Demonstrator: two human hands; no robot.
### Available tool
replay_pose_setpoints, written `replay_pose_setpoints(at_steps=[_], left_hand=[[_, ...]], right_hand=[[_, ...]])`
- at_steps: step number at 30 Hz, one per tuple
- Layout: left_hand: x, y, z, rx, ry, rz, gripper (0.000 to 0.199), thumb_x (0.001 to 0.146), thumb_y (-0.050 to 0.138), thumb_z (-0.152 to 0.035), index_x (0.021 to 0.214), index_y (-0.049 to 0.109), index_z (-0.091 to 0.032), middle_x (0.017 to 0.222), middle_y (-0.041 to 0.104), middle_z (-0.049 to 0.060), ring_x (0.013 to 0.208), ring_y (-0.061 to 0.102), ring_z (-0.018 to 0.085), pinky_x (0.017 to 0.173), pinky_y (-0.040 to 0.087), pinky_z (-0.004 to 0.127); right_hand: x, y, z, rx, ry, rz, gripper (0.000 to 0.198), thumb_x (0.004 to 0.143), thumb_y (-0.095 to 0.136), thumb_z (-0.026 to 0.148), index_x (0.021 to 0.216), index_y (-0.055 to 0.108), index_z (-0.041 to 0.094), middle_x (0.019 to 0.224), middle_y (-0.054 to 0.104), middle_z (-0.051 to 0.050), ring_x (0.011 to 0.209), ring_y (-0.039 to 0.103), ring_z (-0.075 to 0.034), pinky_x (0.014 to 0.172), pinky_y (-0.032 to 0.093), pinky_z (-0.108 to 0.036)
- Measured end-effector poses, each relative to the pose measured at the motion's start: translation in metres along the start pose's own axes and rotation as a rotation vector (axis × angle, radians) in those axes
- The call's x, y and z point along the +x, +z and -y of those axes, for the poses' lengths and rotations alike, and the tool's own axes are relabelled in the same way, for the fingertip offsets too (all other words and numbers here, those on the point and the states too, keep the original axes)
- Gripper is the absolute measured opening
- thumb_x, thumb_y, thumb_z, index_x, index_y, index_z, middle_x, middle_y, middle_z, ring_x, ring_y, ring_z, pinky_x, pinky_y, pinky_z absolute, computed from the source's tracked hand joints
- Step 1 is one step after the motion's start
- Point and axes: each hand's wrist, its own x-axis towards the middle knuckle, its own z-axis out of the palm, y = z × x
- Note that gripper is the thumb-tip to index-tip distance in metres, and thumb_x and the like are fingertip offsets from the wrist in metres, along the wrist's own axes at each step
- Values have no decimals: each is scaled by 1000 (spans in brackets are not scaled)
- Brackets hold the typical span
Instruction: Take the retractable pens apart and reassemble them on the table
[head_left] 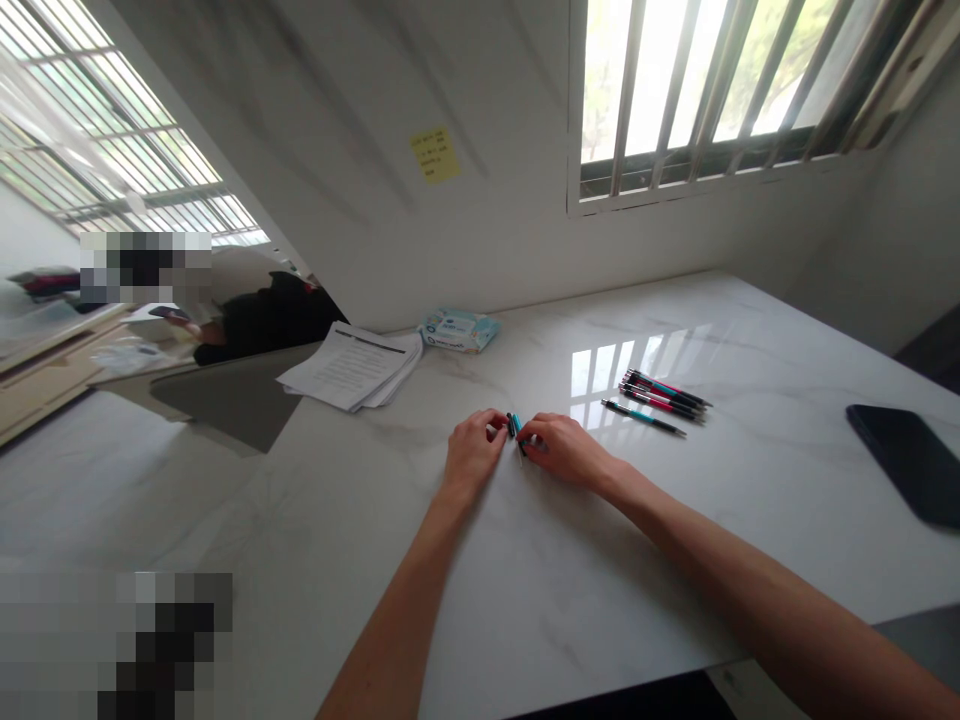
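My left hand (477, 448) rests on the marble-patterned tabletop, its thumb and fingers curled in a pinch at a small black pen part (511, 424). Right beside that is a teal-and-black pen piece (518, 428), with the fingertips of my right hand (562, 446) closed on it. A thin, pale tip points down from this piece, close to the table surface. The fingers partly hide both pieces, so I cannot tell whether they are joined. To the right of my hands lies a group of pens (664, 395) in teal, red and black, and one teal pen (643, 417) lies slightly apart in front.
A black phone (907, 465) lies at the table's right. Behind my hands are stacked printed sheets (352, 368) and a light-blue wipes packet (459, 330). A yellow note (435, 155) sticks to the wall. At the left, beyond a grey panel (232, 395), another person (255, 300) sits.
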Motion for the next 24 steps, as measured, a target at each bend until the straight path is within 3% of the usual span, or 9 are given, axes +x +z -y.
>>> replay_pose_setpoints(at_steps=[6, 10, 24], left_hand=[[2, -5, 5, 74, -14, -30, 42, 81, 56, -6, 116, 72, -23, 110, 77, 5, 87, 70, 18, 83, 51, 28], [3, -4, 8, 63, -11, -16, 59, 82, 57, -6, 137, 62, -25, 122, 75, 6, 91, 71, 18, 91, 52, 29], [6, 0, 7, 55, 23, 29, 68, 82, 52, -5, 148, 54, -24, 124, 75, 5, 92, 69, 19, 97, 50, 31]], right_hand=[[0, 0, 1, -22, -13, -9, 23, 92, 63, 14, 109, 77, 21, 101, 73, -7, 94, 67, -20, 86, 45, -28], [0, 1, 3, -37, -5, -6, 22, 93, 62, 15, 110, 77, 20, 101, 73, -8, 95, 67, -20, 87, 46, -28], [1, 0, 9, -59, 6, -2, 24, 93, 62, 13, 111, 77, 20, 106, 74, -9, 100, 68, -21, 91, 46, -28]])
